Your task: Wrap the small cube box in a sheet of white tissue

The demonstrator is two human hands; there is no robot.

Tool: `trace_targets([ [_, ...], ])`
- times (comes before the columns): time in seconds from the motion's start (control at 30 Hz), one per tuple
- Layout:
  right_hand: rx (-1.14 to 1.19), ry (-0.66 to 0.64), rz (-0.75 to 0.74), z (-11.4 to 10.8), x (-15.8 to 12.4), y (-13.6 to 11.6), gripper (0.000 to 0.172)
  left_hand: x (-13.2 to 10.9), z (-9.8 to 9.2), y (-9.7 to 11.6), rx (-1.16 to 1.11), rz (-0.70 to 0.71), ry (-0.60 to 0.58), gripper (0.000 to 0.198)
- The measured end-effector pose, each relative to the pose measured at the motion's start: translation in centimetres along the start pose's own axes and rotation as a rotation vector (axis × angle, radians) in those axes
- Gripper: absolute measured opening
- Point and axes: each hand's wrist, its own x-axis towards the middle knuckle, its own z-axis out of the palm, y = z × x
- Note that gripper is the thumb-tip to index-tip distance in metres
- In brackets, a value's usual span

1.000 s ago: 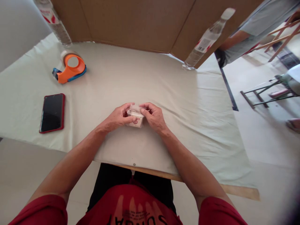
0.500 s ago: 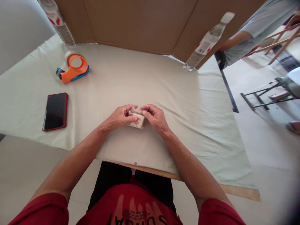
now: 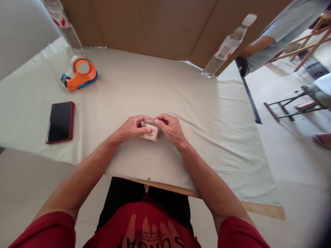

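Note:
A small whitish box (image 3: 152,133) with reddish print is held low over the cloth near the table's front edge, in a clear plastic bag (image 3: 148,122). My left hand (image 3: 133,128) grips the box from the left, its thumb lying across the printed face. On the other side my right hand (image 3: 171,128) pinches the plastic at the box's upper right, thumb against index finger. The fingers partly hide the box's far side.
A red-cased phone (image 3: 60,122) and an orange tape dispenser (image 3: 82,76) lie at left. Two water bottles (image 3: 227,48) (image 3: 64,27) stand against a cardboard panel (image 3: 155,27). Beyond the right edge are another person's arm (image 3: 258,46) and a stool (image 3: 284,105).
My right hand has shifted slightly up and left along the plastic at the top of the box. My left hand keeps its grip.

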Motion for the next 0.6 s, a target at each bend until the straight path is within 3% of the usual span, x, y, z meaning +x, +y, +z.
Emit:
trace_targets([
  [0.6, -0.037, 0.007, 0.041, -0.55, -0.95, -0.2, 0.023, 0.29, -0.44, -0.76, -0.017, -0.017, 0.008, 0.052],
])
